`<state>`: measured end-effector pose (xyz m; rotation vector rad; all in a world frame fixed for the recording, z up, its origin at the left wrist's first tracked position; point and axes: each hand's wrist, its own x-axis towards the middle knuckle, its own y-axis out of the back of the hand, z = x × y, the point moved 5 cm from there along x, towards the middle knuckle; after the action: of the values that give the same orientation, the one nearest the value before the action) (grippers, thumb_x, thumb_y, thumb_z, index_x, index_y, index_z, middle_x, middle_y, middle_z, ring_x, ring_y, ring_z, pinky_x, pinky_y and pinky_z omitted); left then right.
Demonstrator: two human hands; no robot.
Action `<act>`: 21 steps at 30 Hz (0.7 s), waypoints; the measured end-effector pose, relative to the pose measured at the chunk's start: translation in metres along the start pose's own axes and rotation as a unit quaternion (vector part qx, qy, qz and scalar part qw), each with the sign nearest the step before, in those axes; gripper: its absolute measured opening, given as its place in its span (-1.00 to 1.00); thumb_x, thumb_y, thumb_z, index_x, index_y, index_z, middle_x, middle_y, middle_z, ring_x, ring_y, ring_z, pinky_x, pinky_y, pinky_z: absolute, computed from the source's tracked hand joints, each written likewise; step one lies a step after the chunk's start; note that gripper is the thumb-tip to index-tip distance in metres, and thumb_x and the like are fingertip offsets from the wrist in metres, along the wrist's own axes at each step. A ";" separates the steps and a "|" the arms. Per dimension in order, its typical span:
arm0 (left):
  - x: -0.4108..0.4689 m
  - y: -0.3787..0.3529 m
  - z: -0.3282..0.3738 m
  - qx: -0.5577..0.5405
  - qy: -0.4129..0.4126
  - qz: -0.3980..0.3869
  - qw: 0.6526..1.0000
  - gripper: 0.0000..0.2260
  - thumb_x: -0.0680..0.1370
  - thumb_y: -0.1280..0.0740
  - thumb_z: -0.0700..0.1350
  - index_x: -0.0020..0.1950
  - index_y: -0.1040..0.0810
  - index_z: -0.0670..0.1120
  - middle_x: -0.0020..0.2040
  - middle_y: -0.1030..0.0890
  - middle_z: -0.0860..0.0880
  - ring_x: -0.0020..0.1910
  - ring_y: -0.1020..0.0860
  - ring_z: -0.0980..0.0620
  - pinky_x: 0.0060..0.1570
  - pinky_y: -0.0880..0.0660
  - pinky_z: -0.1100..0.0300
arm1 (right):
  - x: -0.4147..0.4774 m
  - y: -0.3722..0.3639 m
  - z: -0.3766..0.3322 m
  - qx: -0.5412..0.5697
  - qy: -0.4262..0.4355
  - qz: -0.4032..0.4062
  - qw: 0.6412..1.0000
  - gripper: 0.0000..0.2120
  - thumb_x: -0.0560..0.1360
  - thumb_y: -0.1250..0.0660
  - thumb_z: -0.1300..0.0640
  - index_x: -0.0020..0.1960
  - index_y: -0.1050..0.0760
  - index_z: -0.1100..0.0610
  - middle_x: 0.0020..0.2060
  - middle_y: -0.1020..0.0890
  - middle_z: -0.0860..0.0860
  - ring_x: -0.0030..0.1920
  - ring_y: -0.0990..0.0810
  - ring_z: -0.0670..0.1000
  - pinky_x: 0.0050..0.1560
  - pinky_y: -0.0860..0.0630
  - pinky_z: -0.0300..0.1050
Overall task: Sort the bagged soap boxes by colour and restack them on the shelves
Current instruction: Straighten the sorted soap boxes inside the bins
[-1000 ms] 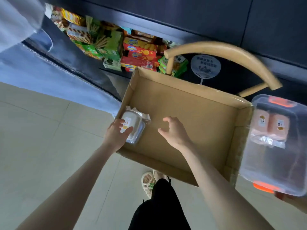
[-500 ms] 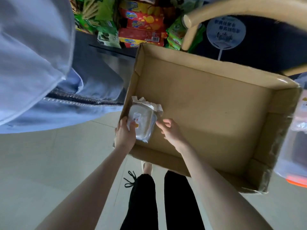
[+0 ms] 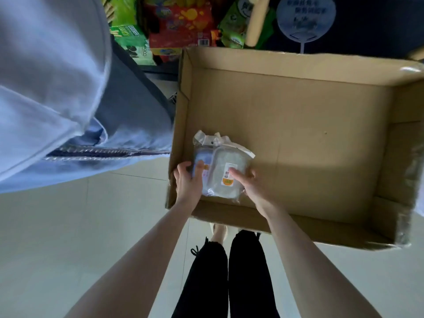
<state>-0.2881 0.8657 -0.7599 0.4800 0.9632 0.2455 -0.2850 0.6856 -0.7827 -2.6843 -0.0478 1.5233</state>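
While a second ago only your left grip had the bagged soap boxes and your right grip hung spread over bare cardboard, well apart from them, both now close on the pack. The right one came across to its side half a second back and has since wrapped on. Your head has also dropped closer, so the clear bin of pink boxes that showed on the right is out of view.

By my reading, that means the pick is secured and the lift out of the cardboard box is the step in hand. Sorting and restacking are yet to come.

Your left grip is clenched on the pack's left edge, thumb on top and over a bluish part of it. Your right grip clasps the right edge, thumb laid just beside the orange-and-white label. The pack lies between the two, in the near-left corner of the cardboard box, close to the left wall, its crumpled sealed end pointing away from you. Whether it rests on the box bottom or is already raised, I cannot tell.

It looks pale grey-white on the right side, so check the colour once it is clear. Snack packets sit beyond the far wall.
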 end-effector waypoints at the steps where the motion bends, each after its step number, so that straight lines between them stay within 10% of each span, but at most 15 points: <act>1: 0.005 -0.001 -0.005 -0.005 0.018 -0.009 1.000 -0.51 0.57 -0.20 0.19 0.40 -0.30 -0.05 0.33 -0.34 -0.06 0.29 -0.34 -0.04 0.24 -0.23 0.14 | -0.001 0.002 0.003 0.013 -0.001 0.005 1.000 -0.82 0.46 -0.44 0.04 -0.05 -0.45 -0.03 -0.10 -0.63 -0.11 -0.23 -0.64 -0.27 -0.34 -0.46 -0.44; 7: 0.029 -0.015 -0.024 -0.014 0.067 -0.072 0.995 -0.25 0.48 -0.25 0.30 0.52 -0.13 -0.07 0.40 -0.40 -0.09 0.34 -0.40 -0.09 0.37 -0.32 -0.02 | -0.002 0.028 0.013 0.015 0.011 0.066 0.998 -0.71 0.35 -0.51 -0.09 -0.09 -0.46 -0.03 -0.22 -0.63 -0.12 -0.30 -0.63 -0.20 -0.35 -0.50 -0.25; 14: 0.032 -0.034 -0.027 -0.042 0.065 -0.109 0.991 -0.54 0.42 -0.43 0.16 0.17 -0.45 -0.09 0.09 -0.63 -0.07 -0.07 -0.62 0.09 -0.19 -0.57 0.26 | -0.002 0.058 0.026 -0.009 0.018 0.106 0.994 -0.65 0.37 -0.47 -0.15 -0.05 -0.37 -0.05 -0.13 -0.57 -0.11 -0.12 -0.61 -0.13 -0.23 -0.46 -0.24; 21: 0.000 -0.028 0.022 -0.007 -0.057 -0.111 0.992 -0.48 0.45 -0.40 0.14 0.20 -0.40 -0.20 0.06 -0.59 -0.10 0.03 -0.61 -0.01 -0.05 -0.62 0.07 | -0.035 0.077 -0.006 0.022 0.080 0.132 0.988 -0.80 0.45 -0.45 -0.05 -0.13 -0.44 -0.02 -0.41 -0.60 -0.25 -0.37 -0.57 -0.24 -0.44 -0.41 -0.30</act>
<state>-0.2702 0.8350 -0.7630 0.3650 0.8933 0.0231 -0.2980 0.6072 -0.7547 -2.8592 0.3578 1.3409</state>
